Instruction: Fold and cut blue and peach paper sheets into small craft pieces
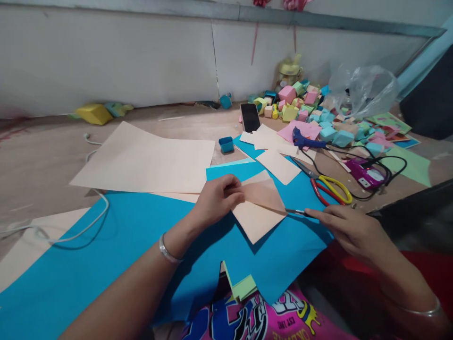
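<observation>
A cream sheet of paper (pixel 256 224) is folded over on itself above a large blue sheet (pixel 141 250). My left hand (pixel 216 196) pinches its upper flap at the left side. From the right, my right hand (pixel 354 231) grips a slim knife (pixel 296 212) with a dark handle. The blade's tip meets the right end of the paper's fold; how far it reaches inside is hidden. Scissors (pixel 323 185) with red and yellow handles lie just beyond my right hand. Smaller cream pieces (pixel 278 165) are spread behind the folded paper.
A big cream sheet (pixel 148 163) lies to the left, near a white cable (pixel 101 219). At the back right are a blue glue gun (pixel 306 140), a purple power socket (pixel 366 172) with black cords, a phone (pixel 249 117), many paper boxes (pixel 288 94) and a plastic bag (pixel 364 89).
</observation>
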The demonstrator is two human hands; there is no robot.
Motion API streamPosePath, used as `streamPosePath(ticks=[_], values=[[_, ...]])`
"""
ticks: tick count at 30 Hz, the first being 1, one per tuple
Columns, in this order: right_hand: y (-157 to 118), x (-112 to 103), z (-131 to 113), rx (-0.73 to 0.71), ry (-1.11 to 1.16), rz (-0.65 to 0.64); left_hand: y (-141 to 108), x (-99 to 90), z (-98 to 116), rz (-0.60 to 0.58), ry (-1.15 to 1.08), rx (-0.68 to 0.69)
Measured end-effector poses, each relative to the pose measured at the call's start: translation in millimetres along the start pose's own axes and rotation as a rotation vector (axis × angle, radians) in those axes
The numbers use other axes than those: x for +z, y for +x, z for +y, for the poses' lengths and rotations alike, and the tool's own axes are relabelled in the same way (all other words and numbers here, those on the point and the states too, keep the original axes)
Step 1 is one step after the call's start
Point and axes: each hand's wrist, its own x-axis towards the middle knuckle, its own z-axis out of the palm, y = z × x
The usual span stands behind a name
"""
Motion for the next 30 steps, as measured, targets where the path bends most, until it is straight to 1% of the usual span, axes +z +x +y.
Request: streamPosePath(ticks=[2,4,5,8,9,10,11,14,15,16,18,20,22,24,26,28,30], values=[[-0.4,5.5,5.6,-0.030,0.034,-0.032,0.9,3.1,-3.7,0.020,0.113,0.027],[0.5,10.4,10.0,-0.048,0.076,-0.035,2.0,6.9,-7.7,0.040,0.244,0.078],[1.6,12.5,11.7,-0.053,0.106,-0.031,2.5,8.8,-9.3,0.070,0.312,0.106],[5.8,18.0,14.4,-0.066,0.216,-0.015,3.1,12.7,-10.8,0.225,0.534,0.218],[7.2,19.5,14.6,-0.068,0.245,-0.011,3.0,13.2,-10.4,0.247,0.586,0.262],[8.4,20.9,14.6,-0.073,0.269,-0.011,2.8,13.1,-9.7,0.222,0.606,0.308],[9.4,22.2,14.3,-0.080,0.286,-0.014,2.6,12.8,-8.9,0.148,0.589,0.351],[11.0,25.8,13.3,-0.094,0.292,-0.022,1.8,11.5,-6.3,-0.145,0.413,0.421],[11.3,27.0,13.1,-0.097,0.286,-0.015,1.3,11.6,-5.1,-0.203,0.369,0.416],[11.4,28.2,13.1,-0.099,0.278,-0.006,0.6,12.1,-3.7,-0.229,0.346,0.397],[11.2,30.5,13.5,-0.101,0.268,0.023,-1.8,14.8,0.2,-0.229,0.355,0.332],[10.3,32.2,14.6,-0.102,0.275,0.036,-5.8,19.5,5.4,-0.211,0.417,0.264],[9.3,33.2,15.6,-0.106,0.282,0.034,-10.7,25.3,10.9,-0.192,0.520,0.242],[9.2,33.5,15.6,-0.117,0.281,0.026,-15.1,30.9,15.5,-0.188,0.640,0.269],[10.3,33.0,14.3,-0.123,0.278,0.016,-17.8,35.6,18.1,-0.218,0.711,0.333],[11.8,32.0,12.5,-0.120,0.290,0.008,-18.5,39.3,18.2,-0.273,0.712,0.402],[12.6,31.1,11.4,-0.112,0.320,0.006,-18.3,42.1,15.7,-0.319,0.666,0.456]])
